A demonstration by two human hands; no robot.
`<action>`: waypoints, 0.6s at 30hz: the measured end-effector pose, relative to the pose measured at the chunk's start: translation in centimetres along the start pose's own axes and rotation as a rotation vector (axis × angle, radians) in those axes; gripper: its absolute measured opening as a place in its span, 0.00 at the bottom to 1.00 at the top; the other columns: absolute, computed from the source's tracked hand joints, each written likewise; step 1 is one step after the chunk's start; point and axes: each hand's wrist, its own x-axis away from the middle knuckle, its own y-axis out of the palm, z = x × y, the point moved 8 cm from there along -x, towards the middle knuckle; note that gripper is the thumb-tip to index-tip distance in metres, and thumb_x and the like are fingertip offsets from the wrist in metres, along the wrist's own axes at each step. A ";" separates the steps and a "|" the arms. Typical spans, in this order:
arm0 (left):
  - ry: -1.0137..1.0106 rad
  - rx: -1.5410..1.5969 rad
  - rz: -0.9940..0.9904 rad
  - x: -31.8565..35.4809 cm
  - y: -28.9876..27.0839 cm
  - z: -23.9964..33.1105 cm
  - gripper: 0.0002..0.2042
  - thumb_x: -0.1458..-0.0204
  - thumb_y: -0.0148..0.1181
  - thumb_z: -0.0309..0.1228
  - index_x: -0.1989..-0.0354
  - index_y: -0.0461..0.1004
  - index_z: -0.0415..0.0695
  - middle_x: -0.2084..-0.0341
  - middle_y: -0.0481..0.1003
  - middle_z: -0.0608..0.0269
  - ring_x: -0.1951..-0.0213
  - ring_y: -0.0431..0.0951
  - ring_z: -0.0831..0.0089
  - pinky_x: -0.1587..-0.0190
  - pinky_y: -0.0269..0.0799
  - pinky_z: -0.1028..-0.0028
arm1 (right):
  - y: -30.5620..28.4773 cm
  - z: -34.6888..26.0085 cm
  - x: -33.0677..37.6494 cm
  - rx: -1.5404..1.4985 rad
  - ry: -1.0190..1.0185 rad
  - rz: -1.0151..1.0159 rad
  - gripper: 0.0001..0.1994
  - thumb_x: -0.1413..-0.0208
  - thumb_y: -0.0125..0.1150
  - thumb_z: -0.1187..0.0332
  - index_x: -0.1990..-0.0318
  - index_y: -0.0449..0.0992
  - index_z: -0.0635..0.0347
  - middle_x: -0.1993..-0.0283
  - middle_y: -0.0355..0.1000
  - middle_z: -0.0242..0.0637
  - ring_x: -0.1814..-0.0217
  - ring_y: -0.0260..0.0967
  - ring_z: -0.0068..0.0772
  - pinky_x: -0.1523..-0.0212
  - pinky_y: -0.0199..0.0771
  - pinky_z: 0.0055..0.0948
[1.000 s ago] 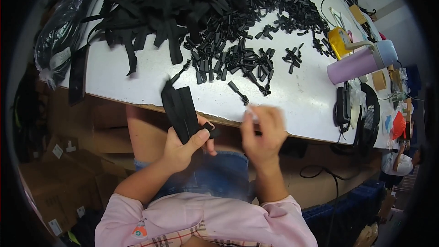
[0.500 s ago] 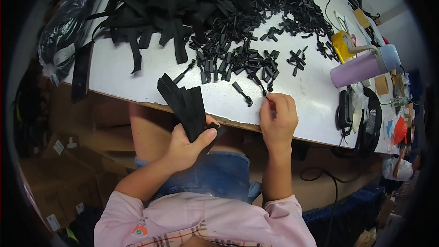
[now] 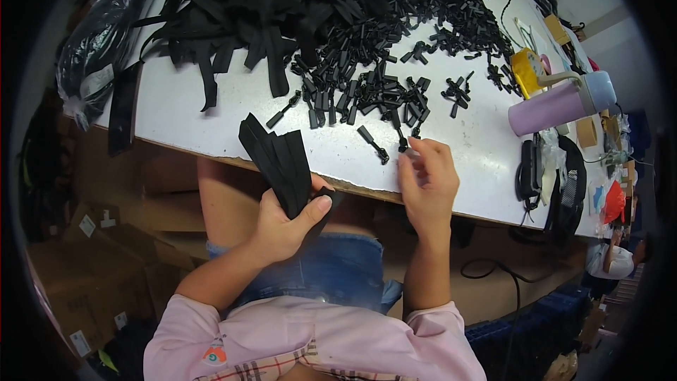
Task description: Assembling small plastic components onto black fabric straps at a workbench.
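Left hand (image 3: 288, 222) clasping strips (image 3: 281, 166), right hand (image 3: 429, 182) curled

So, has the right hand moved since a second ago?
Yes: the right hand went rightward and farther over the table, judged against the purple bottle.

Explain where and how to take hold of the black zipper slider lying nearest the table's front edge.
Its long pull tab is probably the best part to pinch, with the right hand coming from above: the black zipper slider lies flat, its tab pointing forward and left, with bare white tabletop along both straight long sides.
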 end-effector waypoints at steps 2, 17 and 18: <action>0.009 -0.001 -0.007 0.0 0.2 0.2 0.07 0.54 0.54 0.27 0.67 0.67 0.38 0.78 0.66 0.71 0.75 0.63 0.86 0.72 0.60 0.84 | 1.0 -1.8 0.1 0.306 -0.286 -0.004 0.10 0.63 0.56 0.80 0.69 0.71 0.62 0.71 0.64 0.38 0.72 0.62 0.31 0.75 0.64 0.24; -0.031 0.011 0.013 -0.1 -0.6 -0.4 0.07 0.54 0.54 0.28 0.68 0.68 0.38 0.79 0.66 0.71 0.76 0.62 0.86 0.74 0.59 0.84 | 1.9 -3.2 0.0 0.393 -0.371 -0.061 0.08 0.65 0.58 0.78 0.73 0.73 0.60 0.72 0.64 0.36 0.73 0.61 0.33 0.75 0.64 0.27; -0.046 0.021 0.003 -0.2 -0.4 -0.2 0.08 0.54 0.55 0.28 0.68 0.67 0.38 0.78 0.66 0.71 0.75 0.63 0.86 0.73 0.59 0.85 | 1.8 -2.9 -0.2 0.394 -0.372 -0.060 0.08 0.65 0.58 0.78 0.73 0.73 0.60 0.72 0.64 0.36 0.73 0.61 0.33 0.75 0.64 0.27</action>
